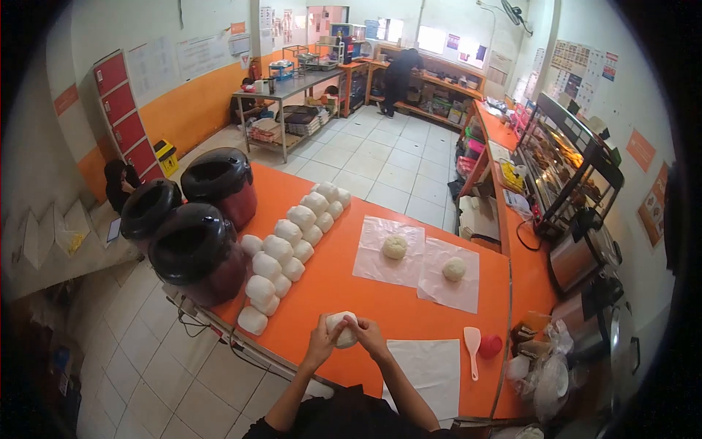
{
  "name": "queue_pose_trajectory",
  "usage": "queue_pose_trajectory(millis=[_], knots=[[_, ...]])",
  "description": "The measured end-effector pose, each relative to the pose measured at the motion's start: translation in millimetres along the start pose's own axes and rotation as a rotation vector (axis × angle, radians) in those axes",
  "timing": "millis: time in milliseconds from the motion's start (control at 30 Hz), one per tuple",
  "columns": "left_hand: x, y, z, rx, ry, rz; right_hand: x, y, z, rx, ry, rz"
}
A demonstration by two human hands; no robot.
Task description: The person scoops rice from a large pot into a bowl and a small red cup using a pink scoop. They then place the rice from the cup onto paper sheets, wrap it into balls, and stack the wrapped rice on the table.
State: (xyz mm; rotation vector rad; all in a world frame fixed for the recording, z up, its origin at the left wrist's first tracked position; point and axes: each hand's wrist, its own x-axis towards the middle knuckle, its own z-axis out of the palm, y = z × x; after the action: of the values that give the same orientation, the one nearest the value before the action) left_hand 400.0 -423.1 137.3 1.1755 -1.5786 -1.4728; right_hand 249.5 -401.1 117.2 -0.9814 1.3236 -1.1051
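Observation:
Near the front edge of the orange table (322, 274), my left hand (322, 339) is closed around a white paper-wrapped rice bundle (345, 339). On the bundle's other side, my right hand (369, 336) grips it, fingers near its top. Ahead lie two sheets of white paper, one with a rice mound (395, 247) and the other with a second rice mound (454, 269). A bare paper sheet (428, 373) lies just right of my right forearm. Beyond it are a white rice paddle (472, 347) and a small red bowl (491, 346).
Several finished white bundles (276, 249) are piled left of my hands. Large dark-lidded containers (191, 245) stand at the table's left edge. Plastic bags (550, 373) and metal pots (581, 249) line the right side. Two people are farther back, one at the far shelves (439, 77).

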Motion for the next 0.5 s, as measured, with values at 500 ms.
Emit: queue_pose_trajectory(millis=[500], knots=[[287,-70,-230,0.047,0.59,0.025,3,115,-2,-0.711,0.415,-0.299]])
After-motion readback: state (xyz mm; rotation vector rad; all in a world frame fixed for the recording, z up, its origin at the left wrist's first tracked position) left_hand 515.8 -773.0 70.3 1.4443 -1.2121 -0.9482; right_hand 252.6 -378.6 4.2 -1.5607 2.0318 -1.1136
